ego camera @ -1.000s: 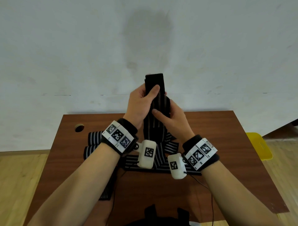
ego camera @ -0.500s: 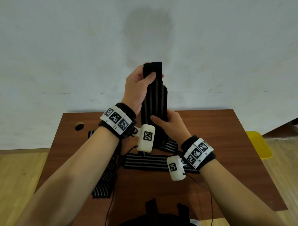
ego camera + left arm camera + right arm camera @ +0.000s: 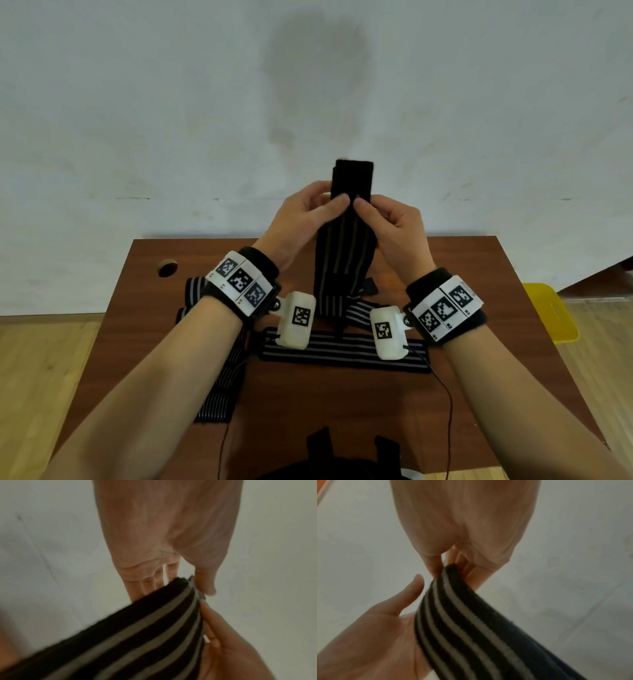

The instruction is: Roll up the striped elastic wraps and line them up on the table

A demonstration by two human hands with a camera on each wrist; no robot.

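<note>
Above the tabletop (image 3: 479,274): held wrap (image 3: 344,253) hangs upright, its lower end among the loose wraps.
Left hand (image 3: 305,219): thumb and fingers pinch the held wrap near its top.
Right hand (image 3: 394,226): pinches the same place, thumbs almost touching.
Below the grip: flat wrap (image 3: 342,351) lies crosswise; another wrap (image 3: 221,387) lies at the left.

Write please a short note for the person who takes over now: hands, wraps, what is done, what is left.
Left hand and right hand both pinch the held wrap near its top, above the table; its lower end hangs down to the table.
Flat wrap lies crosswise in front; another wrap lies on the left.
Done: no finished roll is clearly visible.
Left: roll the held wrap, roll the others, line them up.
</note>
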